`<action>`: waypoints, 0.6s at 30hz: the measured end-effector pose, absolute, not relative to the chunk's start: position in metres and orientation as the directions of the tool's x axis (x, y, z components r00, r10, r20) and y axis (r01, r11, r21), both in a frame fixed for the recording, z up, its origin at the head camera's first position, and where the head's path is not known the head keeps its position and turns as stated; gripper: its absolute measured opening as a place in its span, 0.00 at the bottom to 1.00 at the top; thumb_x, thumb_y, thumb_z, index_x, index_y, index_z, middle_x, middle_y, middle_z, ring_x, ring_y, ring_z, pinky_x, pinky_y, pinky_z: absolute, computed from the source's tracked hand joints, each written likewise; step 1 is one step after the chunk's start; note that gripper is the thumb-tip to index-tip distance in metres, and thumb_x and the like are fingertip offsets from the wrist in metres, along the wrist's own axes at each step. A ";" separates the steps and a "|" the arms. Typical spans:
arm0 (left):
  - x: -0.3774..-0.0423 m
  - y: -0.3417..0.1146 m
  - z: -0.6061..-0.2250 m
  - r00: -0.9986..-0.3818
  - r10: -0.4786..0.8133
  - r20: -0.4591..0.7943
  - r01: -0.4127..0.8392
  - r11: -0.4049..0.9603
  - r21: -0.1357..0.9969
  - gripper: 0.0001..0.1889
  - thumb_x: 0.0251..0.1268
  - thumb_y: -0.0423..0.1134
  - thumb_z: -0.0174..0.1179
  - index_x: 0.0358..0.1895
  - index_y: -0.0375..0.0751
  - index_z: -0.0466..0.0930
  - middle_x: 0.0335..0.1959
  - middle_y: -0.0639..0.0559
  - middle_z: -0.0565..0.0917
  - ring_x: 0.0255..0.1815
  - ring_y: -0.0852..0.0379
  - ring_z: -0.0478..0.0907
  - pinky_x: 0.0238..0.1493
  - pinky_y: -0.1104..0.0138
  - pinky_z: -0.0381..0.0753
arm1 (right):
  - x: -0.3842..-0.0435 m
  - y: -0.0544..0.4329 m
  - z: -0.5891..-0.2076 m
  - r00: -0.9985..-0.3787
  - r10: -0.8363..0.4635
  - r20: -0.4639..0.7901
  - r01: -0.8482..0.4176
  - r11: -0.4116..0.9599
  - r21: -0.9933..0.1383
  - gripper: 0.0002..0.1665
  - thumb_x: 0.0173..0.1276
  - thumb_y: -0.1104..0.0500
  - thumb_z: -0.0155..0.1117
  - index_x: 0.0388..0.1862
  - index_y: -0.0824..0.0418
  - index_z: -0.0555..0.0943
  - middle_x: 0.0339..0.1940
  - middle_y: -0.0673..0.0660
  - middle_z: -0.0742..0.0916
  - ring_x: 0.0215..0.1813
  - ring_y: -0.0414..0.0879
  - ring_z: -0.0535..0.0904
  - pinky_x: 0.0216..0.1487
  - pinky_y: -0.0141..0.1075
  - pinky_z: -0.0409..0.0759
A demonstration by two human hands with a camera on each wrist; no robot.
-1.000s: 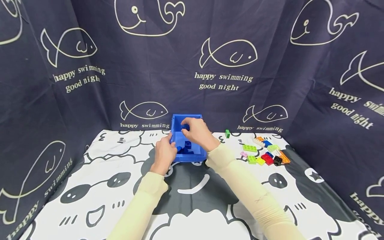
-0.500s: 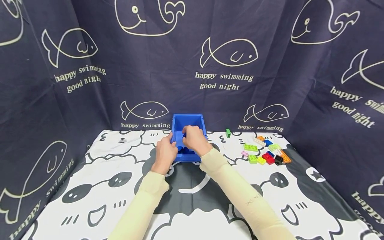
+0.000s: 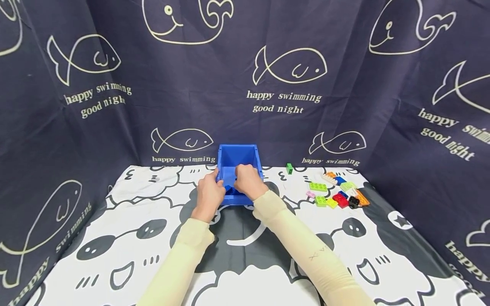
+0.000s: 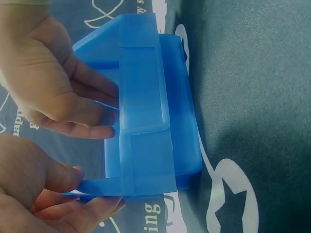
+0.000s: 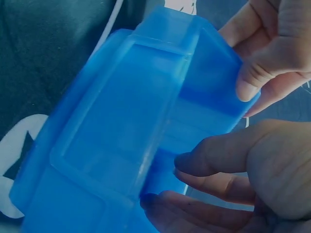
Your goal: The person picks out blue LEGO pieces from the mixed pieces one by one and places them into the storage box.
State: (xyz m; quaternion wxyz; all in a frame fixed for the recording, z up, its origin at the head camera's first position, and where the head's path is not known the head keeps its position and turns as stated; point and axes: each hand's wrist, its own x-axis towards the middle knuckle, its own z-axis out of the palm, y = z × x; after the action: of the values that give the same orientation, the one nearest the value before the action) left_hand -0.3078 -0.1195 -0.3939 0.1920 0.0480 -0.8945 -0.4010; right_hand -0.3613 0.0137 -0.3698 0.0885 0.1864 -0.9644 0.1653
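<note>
A blue plastic bin (image 3: pixel 233 200) stands at the back middle of the table. Its left wall is pinched between the thumb and fingers of my left hand (image 3: pixel 209 193), as the right wrist view shows too. Dark blue bricks (image 3: pixel 229 189) lie in the front part of the bin, partly covered by my right hand (image 3: pixel 249 180). That hand reaches down inside with bent fingers. In the left wrist view its fingertips go behind the bin's front wall (image 4: pixel 146 87). I cannot tell whether they hold a brick.
A loose group of coloured bricks lies at the right, among them a red brick (image 3: pixel 340 200), a black brick (image 3: pixel 354 201) and a lime green brick (image 3: pixel 318 187). One green brick (image 3: pixel 289 168) stands apart by the back curtain (image 3: pixel 229 102). Printed cloth covers the table.
My right hand, with a blue brick at its fingertips a second ago, has moved down and toward the front of the bin. My left hand stays on the left wall.
</note>
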 end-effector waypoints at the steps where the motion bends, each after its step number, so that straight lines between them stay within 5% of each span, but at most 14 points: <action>1: -0.308 -0.119 -0.394 -0.922 -0.240 0.305 0.067 0.676 0.734 0.26 0.71 0.33 0.60 0.73 0.41 0.75 0.64 0.35 0.82 0.62 0.36 0.81 0.61 0.48 0.79 | -0.361 0.014 -0.371 -0.915 -0.329 0.232 -0.388 0.876 -0.286 0.23 0.61 0.68 0.67 0.16 0.56 0.64 0.17 0.49 0.62 0.20 0.45 0.63 0.23 0.37 0.62; 8: -0.307 -0.120 -0.391 -0.917 -0.232 0.324 0.085 0.682 0.726 0.27 0.70 0.32 0.61 0.72 0.39 0.76 0.62 0.33 0.82 0.61 0.35 0.81 0.61 0.47 0.79 | -0.360 0.012 -0.369 -0.906 -0.335 0.257 -0.402 0.872 -0.279 0.24 0.61 0.68 0.66 0.17 0.56 0.62 0.18 0.48 0.60 0.21 0.46 0.61 0.24 0.38 0.62; 12: -0.308 -0.120 -0.391 -0.920 -0.230 0.318 0.076 0.690 0.720 0.27 0.70 0.32 0.61 0.72 0.39 0.76 0.62 0.33 0.82 0.62 0.34 0.81 0.62 0.47 0.78 | -0.357 0.012 -0.365 -0.902 -0.343 0.262 -0.411 0.869 -0.276 0.12 0.61 0.68 0.66 0.21 0.60 0.74 0.19 0.51 0.70 0.22 0.46 0.67 0.26 0.38 0.68; 15: -0.307 -0.119 -0.392 -0.924 -0.234 0.304 0.063 0.689 0.722 0.27 0.70 0.33 0.61 0.72 0.40 0.76 0.62 0.33 0.82 0.62 0.35 0.81 0.62 0.47 0.78 | -0.353 0.014 -0.359 -0.903 -0.340 0.263 -0.408 0.871 -0.273 0.02 0.62 0.67 0.66 0.33 0.64 0.84 0.28 0.56 0.84 0.28 0.49 0.78 0.33 0.40 0.79; 18: -0.307 -0.119 -0.392 -0.925 -0.232 0.301 0.062 0.690 0.721 0.27 0.70 0.33 0.61 0.72 0.40 0.76 0.62 0.33 0.83 0.61 0.35 0.81 0.62 0.47 0.79 | -0.350 0.016 -0.353 -0.902 -0.339 0.269 -0.408 0.872 -0.270 0.11 0.63 0.65 0.67 0.44 0.66 0.88 0.42 0.60 0.91 0.39 0.53 0.86 0.46 0.46 0.85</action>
State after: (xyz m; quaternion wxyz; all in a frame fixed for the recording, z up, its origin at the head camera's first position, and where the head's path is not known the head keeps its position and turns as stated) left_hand -0.3073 -0.1192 -0.3918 0.1879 0.0471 -0.8998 -0.3910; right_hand -0.3498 0.0161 -0.3528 0.1070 0.1944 -0.9615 0.1620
